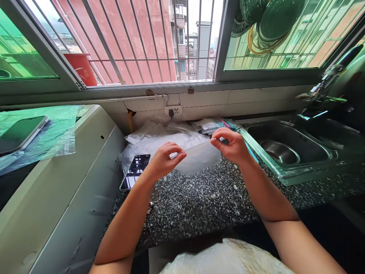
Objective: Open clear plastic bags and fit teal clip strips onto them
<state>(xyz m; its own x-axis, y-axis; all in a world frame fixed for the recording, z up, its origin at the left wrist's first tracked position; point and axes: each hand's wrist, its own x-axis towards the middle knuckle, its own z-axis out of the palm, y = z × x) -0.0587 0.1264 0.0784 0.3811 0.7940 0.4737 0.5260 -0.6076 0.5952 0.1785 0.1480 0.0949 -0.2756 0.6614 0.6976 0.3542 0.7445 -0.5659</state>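
Between my hands I have a plastic bag [199, 160], milky white and half clear. The worktop [199, 201] is black with white and grey speckles. At its back edge lies clear crinkled plastic [159, 139]. The sink [288, 150] is grey steel. The bucket [81, 68] outside is red.

You held a small clear plastic bag [198, 158], frosted, flat and limp. It hung just above the speckled countertop [199, 201], pinched at its top corners, lower edge sagging toward the stone.
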